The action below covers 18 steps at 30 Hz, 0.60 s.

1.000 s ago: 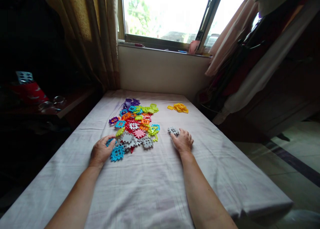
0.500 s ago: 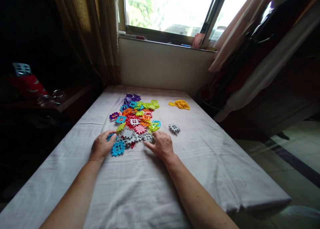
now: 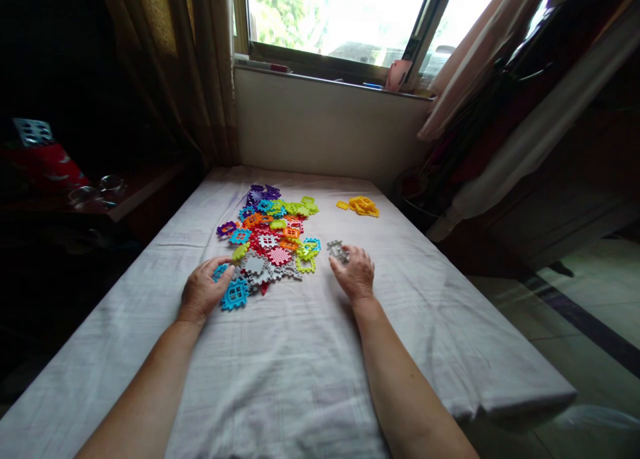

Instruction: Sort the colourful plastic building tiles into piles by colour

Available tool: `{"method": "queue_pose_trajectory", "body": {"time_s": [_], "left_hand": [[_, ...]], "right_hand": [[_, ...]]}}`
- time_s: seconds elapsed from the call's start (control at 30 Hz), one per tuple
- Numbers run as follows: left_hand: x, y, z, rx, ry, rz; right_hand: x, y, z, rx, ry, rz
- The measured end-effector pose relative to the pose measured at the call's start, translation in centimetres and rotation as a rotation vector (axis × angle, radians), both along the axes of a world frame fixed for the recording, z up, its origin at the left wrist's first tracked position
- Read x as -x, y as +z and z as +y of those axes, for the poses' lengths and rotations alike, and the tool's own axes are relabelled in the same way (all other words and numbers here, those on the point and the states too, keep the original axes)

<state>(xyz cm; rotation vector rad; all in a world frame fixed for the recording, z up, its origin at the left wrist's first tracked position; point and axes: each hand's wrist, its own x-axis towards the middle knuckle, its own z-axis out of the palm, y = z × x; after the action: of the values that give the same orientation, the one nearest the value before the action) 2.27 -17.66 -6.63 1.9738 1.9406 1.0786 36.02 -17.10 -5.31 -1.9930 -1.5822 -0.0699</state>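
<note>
A heap of colourful plastic interlocking blocks, flat with notched edges, spreads over the cloth in front of me. At its left edge my left hand [image 3: 204,289] rests with thumb and fingers apart, around a partly hidden blue block [image 3: 219,272]. A larger blue block [image 3: 235,294] with a window-like grid lies just right of that hand. To the right of the heap, my right hand [image 3: 356,272] has its fingers closed on a grey block [image 3: 337,250], low over the cloth. Grey blocks [image 3: 255,265] lie at the heap's near side, by a pink one [image 3: 279,256].
A small pile of yellow blocks [image 3: 363,206] sits apart at the far right of the cloth-covered table [image 3: 280,379]. Purple blocks [image 3: 263,193] lie at the heap's far end. Glasses [image 3: 100,192] rest on a side surface at left. Clothes [image 3: 480,125] hang at right.
My right hand has moved right, from the heap's near edge to where a separate grey block lay, taking a grey windowed block along. A lime block it covered now shows. My left hand stays put.
</note>
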Motion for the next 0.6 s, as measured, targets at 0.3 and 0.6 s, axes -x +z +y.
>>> {"method": "queue_pose_trajectory", "body": {"time_s": [0.3,0.6], "left_hand": [[-0.1,-0.6,0.1,-0.071,-0.245,0.106],[-0.8,-1.2,-0.7,0.047,-0.254,0.34]], "right_hand": [[-4.9,-0.6,0.7,0.15,-0.346,0.139],[-4.1,-0.8,0.8,0.057,-0.269,0.112]]}}
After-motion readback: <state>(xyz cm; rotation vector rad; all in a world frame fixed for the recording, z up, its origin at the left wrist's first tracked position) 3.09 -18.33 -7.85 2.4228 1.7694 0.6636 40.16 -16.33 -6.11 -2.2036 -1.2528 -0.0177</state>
